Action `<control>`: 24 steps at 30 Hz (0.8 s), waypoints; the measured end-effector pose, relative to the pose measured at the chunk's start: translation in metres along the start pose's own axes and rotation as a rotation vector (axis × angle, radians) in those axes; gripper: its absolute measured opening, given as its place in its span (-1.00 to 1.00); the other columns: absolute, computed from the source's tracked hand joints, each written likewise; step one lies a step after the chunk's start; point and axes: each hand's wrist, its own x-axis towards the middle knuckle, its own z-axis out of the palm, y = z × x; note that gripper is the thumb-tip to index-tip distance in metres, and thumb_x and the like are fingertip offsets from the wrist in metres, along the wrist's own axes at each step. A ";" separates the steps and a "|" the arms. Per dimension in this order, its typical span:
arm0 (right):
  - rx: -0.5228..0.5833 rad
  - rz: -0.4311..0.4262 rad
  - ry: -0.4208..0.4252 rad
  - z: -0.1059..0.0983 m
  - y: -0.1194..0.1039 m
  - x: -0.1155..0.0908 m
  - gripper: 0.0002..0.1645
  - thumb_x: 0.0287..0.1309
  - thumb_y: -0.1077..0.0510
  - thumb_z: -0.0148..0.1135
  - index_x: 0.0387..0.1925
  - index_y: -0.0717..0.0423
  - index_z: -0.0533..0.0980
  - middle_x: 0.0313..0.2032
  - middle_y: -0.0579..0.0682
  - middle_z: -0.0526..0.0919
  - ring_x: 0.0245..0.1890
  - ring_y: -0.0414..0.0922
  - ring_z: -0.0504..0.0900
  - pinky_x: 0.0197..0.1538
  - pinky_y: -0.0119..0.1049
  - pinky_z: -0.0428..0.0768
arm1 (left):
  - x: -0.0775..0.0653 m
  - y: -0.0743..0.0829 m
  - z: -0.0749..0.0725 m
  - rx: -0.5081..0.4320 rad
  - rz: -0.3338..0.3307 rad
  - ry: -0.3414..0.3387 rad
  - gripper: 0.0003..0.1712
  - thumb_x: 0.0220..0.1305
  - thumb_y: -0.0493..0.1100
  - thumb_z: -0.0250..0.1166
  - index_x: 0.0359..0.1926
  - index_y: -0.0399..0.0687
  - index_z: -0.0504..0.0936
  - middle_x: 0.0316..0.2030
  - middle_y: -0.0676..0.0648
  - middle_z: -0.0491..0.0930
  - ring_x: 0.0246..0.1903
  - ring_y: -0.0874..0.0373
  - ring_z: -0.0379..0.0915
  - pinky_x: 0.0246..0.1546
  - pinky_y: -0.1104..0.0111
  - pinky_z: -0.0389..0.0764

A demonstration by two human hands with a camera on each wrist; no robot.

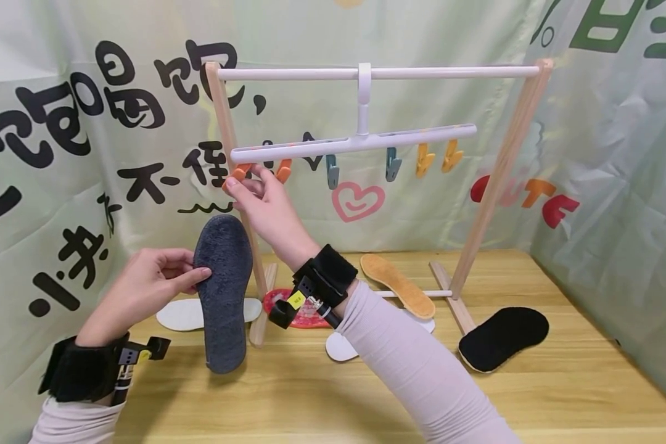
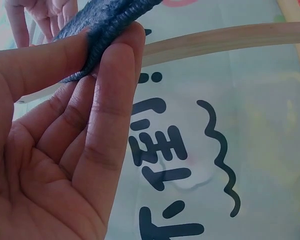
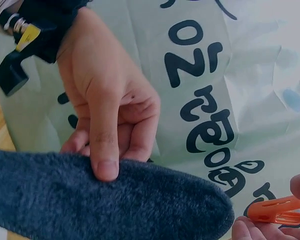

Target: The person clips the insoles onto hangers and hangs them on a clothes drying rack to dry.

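My left hand (image 1: 147, 283) pinches a dark grey fuzzy insole (image 1: 224, 302) by its side edge, thumb on the front face. The insole stands upright in the air, its top end just below my right hand (image 1: 274, 213). With thumb and fingers, the right hand pinches an orange clip (image 3: 275, 209) at the left end of the white hanger (image 1: 355, 143). A small gap separates the clip from the insole's tip in the right wrist view. In the left wrist view, the insole's edge (image 2: 102, 42) sits between thumb and fingers.
The hanger hooks over a white rod (image 1: 449, 73) on a wooden stand (image 1: 496, 179). Another orange clip (image 1: 283, 171), grey clips (image 1: 393, 164) and yellow clips (image 1: 424, 160) hang along it. On the table lie a black insole (image 1: 505, 338), a tan insole (image 1: 398, 285), a red insole (image 1: 311, 317) and white ones (image 1: 180, 314).
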 end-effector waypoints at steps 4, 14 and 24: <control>0.032 -0.009 0.022 0.002 0.000 0.002 -0.41 0.63 0.07 0.16 0.53 0.12 0.33 0.28 0.19 0.70 0.30 -0.01 0.71 0.33 -0.25 0.67 | 0.000 -0.001 0.001 -0.005 -0.002 0.000 -0.73 0.49 -0.06 0.42 -0.06 -0.22 0.74 -0.32 -0.07 0.86 -0.35 0.28 0.81 -0.27 0.41 0.77; 0.016 -0.097 0.018 0.002 0.004 0.002 -0.56 0.66 0.01 0.10 0.38 0.11 0.42 -0.03 0.15 0.73 -0.02 -0.17 0.73 0.19 -0.33 0.72 | 0.002 -0.002 0.003 -0.007 -0.008 -0.001 -0.74 0.49 -0.10 0.43 -0.06 -0.26 0.73 -0.32 -0.08 0.85 -0.36 0.32 0.80 -0.27 0.40 0.78; -0.035 -0.120 0.034 0.000 0.008 0.004 -0.52 0.65 -0.04 0.13 0.37 0.13 0.45 -0.07 0.11 0.70 -0.12 -0.19 0.70 0.15 -0.24 0.77 | 0.002 0.000 0.003 0.011 -0.003 0.013 -0.72 0.49 -0.05 0.43 -0.09 -0.21 0.73 -0.33 -0.06 0.85 -0.37 0.30 0.81 -0.28 0.40 0.77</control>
